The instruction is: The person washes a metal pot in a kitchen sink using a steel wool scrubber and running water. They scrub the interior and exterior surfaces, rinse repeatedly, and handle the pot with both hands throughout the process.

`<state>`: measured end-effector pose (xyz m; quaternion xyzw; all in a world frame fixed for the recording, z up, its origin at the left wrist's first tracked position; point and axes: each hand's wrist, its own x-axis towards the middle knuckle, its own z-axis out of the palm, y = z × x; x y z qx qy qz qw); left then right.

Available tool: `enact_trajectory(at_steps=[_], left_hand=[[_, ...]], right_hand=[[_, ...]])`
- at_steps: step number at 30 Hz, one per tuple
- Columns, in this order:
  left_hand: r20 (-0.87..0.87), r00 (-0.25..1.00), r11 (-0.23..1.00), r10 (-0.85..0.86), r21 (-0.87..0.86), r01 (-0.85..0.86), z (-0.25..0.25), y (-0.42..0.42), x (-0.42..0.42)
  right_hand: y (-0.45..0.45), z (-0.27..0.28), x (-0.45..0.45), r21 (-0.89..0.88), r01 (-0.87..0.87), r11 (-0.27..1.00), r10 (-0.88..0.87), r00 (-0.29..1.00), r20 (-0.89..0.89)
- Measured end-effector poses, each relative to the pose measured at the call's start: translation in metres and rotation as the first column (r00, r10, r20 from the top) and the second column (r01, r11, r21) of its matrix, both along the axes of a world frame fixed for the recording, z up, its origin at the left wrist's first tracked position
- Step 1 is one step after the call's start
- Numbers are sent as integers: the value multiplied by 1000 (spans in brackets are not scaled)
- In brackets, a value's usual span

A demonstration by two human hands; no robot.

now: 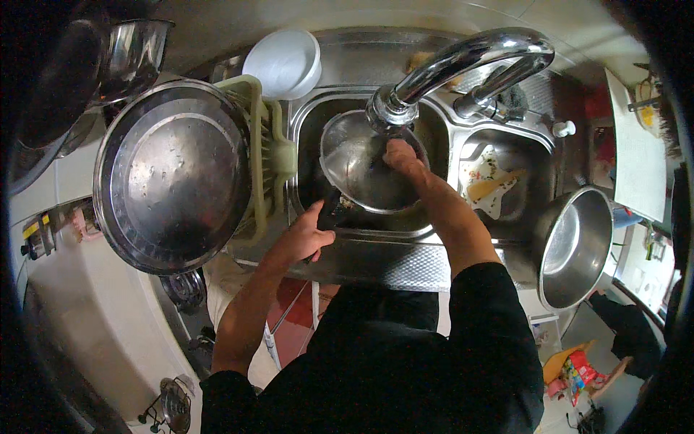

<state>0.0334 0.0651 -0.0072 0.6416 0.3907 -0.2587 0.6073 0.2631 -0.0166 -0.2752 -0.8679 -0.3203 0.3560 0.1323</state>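
Observation:
A round steel pan [347, 163] is tilted in the left basin [442, 190] of a stainless steel double sink. Its black handle [328, 209] points toward me, and my left hand [304, 236] grips it near the front rim of the sink. Inside the pan, my right hand [402, 154] is curled against the metal, just below the outlet of the chrome faucet [466, 62]. Whatever may be under its fingers is hidden. In the right basin lie a white star-shaped dish [486, 168] with food scraps and a wooden utensil [490, 186].
To the left, a big round metal lid [173, 173] leans on a green dish rack [257, 168]. A white bowl [282, 62] stands behind the rack. At the right end of the counter sits a deep steel bowl [577, 247]. The faucet arches over the pan.

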Motion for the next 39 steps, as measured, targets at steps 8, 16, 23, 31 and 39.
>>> enact_trajectory(at_steps=[8,16,23,31,39], left_hand=[[-41,993,994,-108,12,108,-8,3,-7],[114,964,963,-241,150,223,-23,6,-9],[21,985,959,-169,232,159,-20,0,-16],[81,987,985,-136,116,126,-27,4,-12],[-66,977,939,-204,268,214,-11,0,0]], right_hand=[[54,71,-26,192,778,598,-316,449,-836],[37,37,-94,635,-641,431,338,767,545],[27,0,-37,235,-450,861,372,875,311],[-30,23,-5,458,340,821,-274,939,-206],[64,37,-55,289,781,553,-281,502,-818]])
